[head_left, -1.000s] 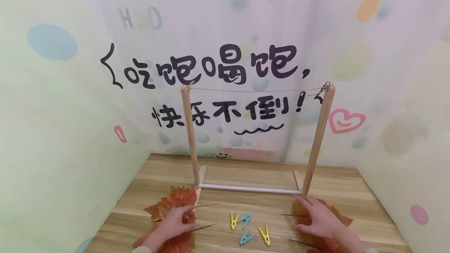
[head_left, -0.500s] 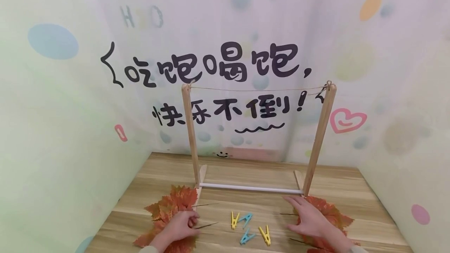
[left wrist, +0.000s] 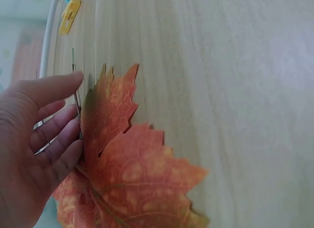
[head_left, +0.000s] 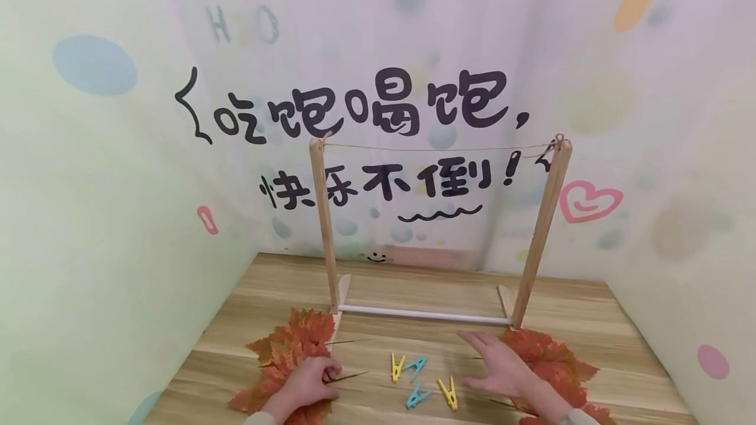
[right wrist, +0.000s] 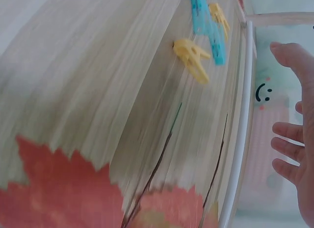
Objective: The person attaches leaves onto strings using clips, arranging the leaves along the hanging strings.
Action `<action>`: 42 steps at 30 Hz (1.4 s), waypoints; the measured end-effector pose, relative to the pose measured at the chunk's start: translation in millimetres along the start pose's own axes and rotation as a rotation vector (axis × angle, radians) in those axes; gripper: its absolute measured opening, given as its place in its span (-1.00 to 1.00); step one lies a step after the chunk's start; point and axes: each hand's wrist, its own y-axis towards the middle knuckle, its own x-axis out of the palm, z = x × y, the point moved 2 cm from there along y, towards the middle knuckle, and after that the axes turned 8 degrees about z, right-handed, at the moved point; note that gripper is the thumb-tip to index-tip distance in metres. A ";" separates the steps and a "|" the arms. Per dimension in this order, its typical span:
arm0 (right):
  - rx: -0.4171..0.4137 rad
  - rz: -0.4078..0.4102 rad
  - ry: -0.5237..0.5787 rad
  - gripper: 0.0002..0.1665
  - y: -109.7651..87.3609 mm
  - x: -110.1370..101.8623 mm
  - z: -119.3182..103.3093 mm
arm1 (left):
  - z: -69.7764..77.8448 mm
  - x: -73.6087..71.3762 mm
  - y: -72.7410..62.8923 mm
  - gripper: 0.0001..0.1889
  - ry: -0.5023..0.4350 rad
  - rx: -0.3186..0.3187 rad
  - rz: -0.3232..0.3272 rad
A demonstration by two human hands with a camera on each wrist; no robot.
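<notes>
Orange-red artificial leaves [head_left: 301, 336] with thin dark stems lie at the left; more leaves [head_left: 549, 363] lie at the right. My left hand [head_left: 310, 379] is over the left leaves. In the left wrist view, its thumb and bent fingers [left wrist: 54, 129] stand apart around a leaf's stem [left wrist: 76, 98], fingertips right at the stem. My right hand [head_left: 504, 369] is over the inner edge of the right leaves, fingers extended and spread, nothing held. Between the hands lie two yellow clothespins [head_left: 451, 393] and two blue clothespins [head_left: 418, 396].
Behind the clothespins stands a wooden frame [head_left: 542, 235] with two upright posts. A string [head_left: 437, 149] runs between their tops, and a white rod [head_left: 425, 313] joins them low down. A printed curtain [head_left: 378, 31] backs the wooden table [head_left: 413, 281].
My right hand has moved left, off part of the right leaves. My left hand has shifted slightly right and its fingers have bent in toward a stem. The view has tilted a little.
</notes>
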 end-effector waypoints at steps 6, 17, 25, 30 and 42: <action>0.016 -0.025 0.033 -0.13 6.4 9.6 -9.9 | 0.3 1.8 0.0 -0.85 0.037 0.024 0.008; 0.029 -0.087 0.051 -0.18 13.7 32.1 -19.5 | -0.2 -1.1 0.9 -0.87 0.023 0.101 0.018; 0.033 -0.099 0.093 -0.20 17.6 43.3 -27.2 | 11.5 -12.2 4.9 -0.86 0.009 0.041 -0.015; 0.036 -0.101 0.095 -0.18 20.1 50.5 -31.2 | 14.6 -20.3 5.3 -0.89 0.033 0.057 0.043; 0.043 -0.149 0.112 -0.25 31.2 71.3 -37.2 | 15.9 -28.3 7.2 -0.92 0.031 0.031 0.123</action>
